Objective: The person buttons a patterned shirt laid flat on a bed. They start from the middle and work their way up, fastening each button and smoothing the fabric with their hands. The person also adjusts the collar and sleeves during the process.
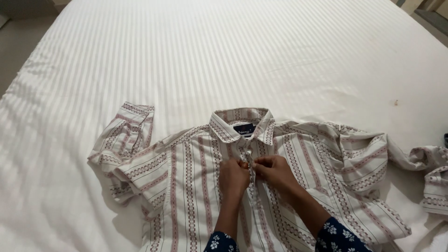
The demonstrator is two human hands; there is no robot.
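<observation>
Right, both hands are down on the shirt point(196, 186), a white one with reddish patterned stripes, spread face up on the bed point(233, 51) with its white striped sheet. Take the collar point(240, 122) as the marker: it sits folded at the top of the shirt, a small dark label point(244, 129) showing inside it. Just below the collar runs the button placket point(250, 161), and that is exactly where the fingers meet.

The left hand point(233, 177) is just below the collar and a touch to the left of the placket, fingers drawn in tight and pinching the edge of the fabric. The right hand point(276, 170) is opposite it, just below and right of the collar, fingers likewise closed in a narrow pinch on the other edge. The fingertips of the two hands nearly touch over the placket; whether a button sits between them is too small to tell.

Both wrists come out of dark blue cuffs with white flowers point(338, 235), well below the collar at the bottom edge of view.

Left of the collar, the one sleeve point(123, 135) is bent back and bunched, its cuff pointing up the bed. Right of the collar, the other sleeve point(429, 172) trails far out in a crumpled line toward the edge of the view. The shirt front below the collar lies fairly flat, with creases on the right shoulder.
</observation>
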